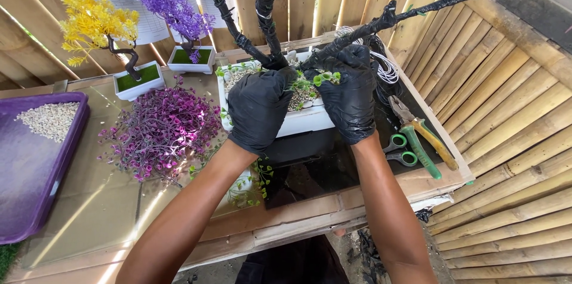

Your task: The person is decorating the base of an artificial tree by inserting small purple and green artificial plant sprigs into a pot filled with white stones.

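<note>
1. A workbench [89, 200] with a glossy top is standing against a slatted bamboo wall [506, 141], with sunlight coming through the gaps and paper sheets pinned behind

2. At the middle, a white rectangular planter [301, 122] filled with pale gravel is sitting on a dark stand; black-wrapped bare branches [265, 16] are rising from it and spreading out of view overhead

3. The left hand [257, 108], in a black glove, is curling its fingers over the gravel at the base of the trunk; it seems to be pressing down, though whether it is pinching anything cannot be told

4. The right hand [350, 90], also gloved, is closing around the foot of a branch and a small green leafy sprig [325, 77] lying on the gravel

5. To the left, a heap of purple artificial foliage [161, 129] is lying on the bench, near a purple tray [24, 177] holding a little gravel

6. Behind these, two finished miniature trees are standing in white pots, one yellow [95, 22] and one purple [176, 7]

7. To the right, pliers [417, 126] and green-handled scissors [402, 148] are lying just beside a coil of white wire [387, 66]

8. Judging the risk: the planter is perching on a narrower stand with tall branches above, so hard pressing on one side could be tipping it or spilling gravel, and the sprig could be slipping loose
</note>
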